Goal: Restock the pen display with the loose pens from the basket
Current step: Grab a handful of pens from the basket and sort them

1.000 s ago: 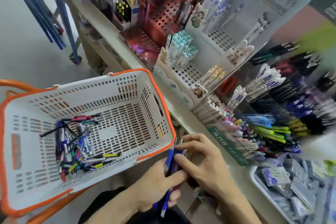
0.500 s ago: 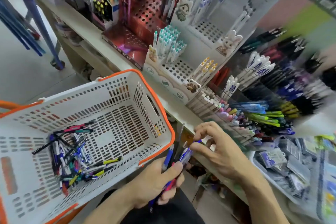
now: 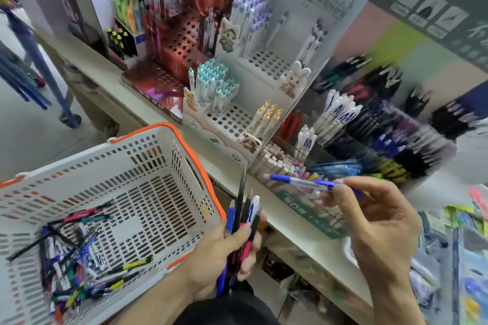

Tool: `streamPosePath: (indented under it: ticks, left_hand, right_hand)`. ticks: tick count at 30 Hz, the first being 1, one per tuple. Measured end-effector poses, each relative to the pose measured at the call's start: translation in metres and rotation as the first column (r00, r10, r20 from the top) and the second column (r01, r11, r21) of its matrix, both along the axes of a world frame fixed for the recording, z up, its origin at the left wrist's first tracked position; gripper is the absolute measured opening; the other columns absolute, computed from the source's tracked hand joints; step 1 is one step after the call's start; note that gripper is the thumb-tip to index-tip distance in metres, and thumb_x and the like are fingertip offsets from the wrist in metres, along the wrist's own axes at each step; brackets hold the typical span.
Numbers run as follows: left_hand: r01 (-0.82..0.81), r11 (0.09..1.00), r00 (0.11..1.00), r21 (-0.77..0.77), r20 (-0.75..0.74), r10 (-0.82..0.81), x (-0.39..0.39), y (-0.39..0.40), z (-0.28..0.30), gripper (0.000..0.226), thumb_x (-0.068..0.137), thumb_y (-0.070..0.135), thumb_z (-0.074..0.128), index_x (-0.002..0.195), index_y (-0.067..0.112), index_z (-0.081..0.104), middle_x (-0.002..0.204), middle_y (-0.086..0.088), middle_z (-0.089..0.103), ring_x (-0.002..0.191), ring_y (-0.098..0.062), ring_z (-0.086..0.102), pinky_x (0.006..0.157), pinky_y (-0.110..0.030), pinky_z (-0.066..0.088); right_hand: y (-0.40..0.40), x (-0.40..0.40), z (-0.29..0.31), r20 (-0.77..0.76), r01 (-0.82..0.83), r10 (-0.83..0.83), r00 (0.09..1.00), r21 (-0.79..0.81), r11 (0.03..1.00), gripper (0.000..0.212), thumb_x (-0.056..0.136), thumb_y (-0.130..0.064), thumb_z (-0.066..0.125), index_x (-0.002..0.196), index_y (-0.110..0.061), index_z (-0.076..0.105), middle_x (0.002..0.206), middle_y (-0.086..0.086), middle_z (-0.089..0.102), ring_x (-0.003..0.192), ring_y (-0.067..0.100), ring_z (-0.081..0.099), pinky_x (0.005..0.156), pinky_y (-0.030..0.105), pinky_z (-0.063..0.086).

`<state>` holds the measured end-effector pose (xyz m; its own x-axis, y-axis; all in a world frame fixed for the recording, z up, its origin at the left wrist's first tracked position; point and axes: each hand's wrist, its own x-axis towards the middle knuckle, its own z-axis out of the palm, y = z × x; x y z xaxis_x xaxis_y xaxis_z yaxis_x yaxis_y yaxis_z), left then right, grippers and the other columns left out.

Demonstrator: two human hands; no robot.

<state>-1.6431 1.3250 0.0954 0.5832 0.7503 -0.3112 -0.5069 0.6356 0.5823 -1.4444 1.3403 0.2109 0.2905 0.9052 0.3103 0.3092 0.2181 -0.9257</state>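
A white basket with an orange rim sits at the left, with several loose pens piled in its near left corner. My left hand grips a bundle of pens upright beside the basket's right wall. My right hand pinches a single blue-and-clear pen lying level in front of the clear pen display, whose slanted rows hold blue, black, red and green pens.
A white tiered stand with cartoon figures and a red perforated stand hold upright pens on the shelf. Packaged stationery lies at the right. Blue metal legs stand on the floor at the far left.
My right hand has drawn one blue pen out of the bundle and lifted it up and right toward the clear display. My left hand stays by the basket with the rest.
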Motion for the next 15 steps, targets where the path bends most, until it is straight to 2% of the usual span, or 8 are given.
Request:
streamPosePath:
  ticks: [2,4,6,8,10,13,15]
  left_hand:
    - [-0.043,0.999,0.999,-0.004,0.003,0.043,0.011,0.005,0.002,0.037,0.095,0.025,0.059,0.130,0.014,0.063,0.089,-0.013,0.054,0.059,-0.019,0.047,0.051,-0.029,0.039]
    - [-0.074,0.997,0.997,-0.018,-0.004,0.074,0.022,0.009,0.006,0.040,0.092,0.026,0.063,0.128,0.009,0.063,0.085,-0.017,0.052,0.058,-0.020,0.045,0.051,-0.029,0.038]
    - [-0.085,0.996,0.995,-0.009,-0.049,0.085,0.032,0.013,0.011,0.041,0.091,0.032,0.067,0.116,0.000,0.061,0.070,-0.017,0.050,0.052,-0.021,0.042,0.047,-0.027,0.036]
    - [-0.111,0.994,0.992,-0.004,-0.069,0.110,0.041,0.015,0.014,0.052,0.090,0.038,0.064,0.116,-0.006,0.056,0.063,-0.015,0.046,0.048,-0.019,0.040,0.045,-0.026,0.036]
    - [-0.141,0.990,0.990,-0.023,-0.022,0.141,0.048,0.016,0.014,0.065,0.089,0.043,0.060,0.126,-0.010,0.050,0.070,-0.014,0.046,0.055,-0.020,0.043,0.050,-0.028,0.041]
    - [-0.121,0.993,0.992,-0.012,0.044,0.121,0.055,0.016,0.010,0.067,0.090,0.048,0.064,0.137,0.003,0.051,0.079,-0.009,0.052,0.066,-0.017,0.051,0.061,-0.028,0.045]
    - [-0.113,0.993,0.994,0.035,0.000,0.113,0.057,0.015,0.007,0.071,0.085,0.055,0.069,0.139,0.012,0.054,0.083,-0.008,0.055,0.069,-0.017,0.054,0.066,-0.029,0.048]
  right_hand:
    - [-0.003,0.008,-0.008,0.120,-0.092,0.084,0.989,0.059,0.994,0.018,0.077,-0.002,0.085,0.085,-0.008,0.070,0.088,-0.001,0.074,0.084,0.023,0.073,0.075,0.028,0.059]
    - [-0.009,0.009,-0.021,0.276,-0.224,0.192,0.942,0.088,0.971,0.016,0.075,-0.004,0.087,0.080,-0.010,0.072,0.093,-0.001,0.072,0.089,0.020,0.071,0.078,0.030,0.057]
    - [-0.017,0.005,-0.038,0.389,-0.314,0.249,0.887,0.112,0.943,0.013,0.074,-0.006,0.086,0.075,-0.010,0.074,0.093,0.000,0.069,0.088,0.009,0.070,0.076,0.019,0.054]
    - [-0.026,0.002,-0.055,0.430,-0.363,0.286,0.856,0.107,0.925,0.017,0.072,-0.004,0.090,0.073,-0.011,0.074,0.093,0.001,0.067,0.086,0.000,0.068,0.074,0.013,0.053]
    - [-0.035,0.003,-0.070,0.445,-0.385,0.308,0.841,0.091,0.918,0.019,0.073,-0.004,0.091,0.075,-0.014,0.075,0.097,-0.001,0.066,0.089,0.001,0.068,0.077,0.017,0.054]
    - [-0.035,0.010,-0.082,0.468,-0.420,0.345,0.814,0.064,0.905,0.013,0.081,-0.017,0.087,0.080,-0.019,0.074,0.101,-0.007,0.065,0.090,0.008,0.068,0.077,0.026,0.056]
    - [-0.031,0.016,-0.083,0.513,-0.477,0.403,0.758,0.014,0.879,0.013,0.082,-0.027,0.088,0.079,-0.024,0.075,0.101,-0.014,0.066,0.094,0.004,0.062,0.080,0.024,0.052]
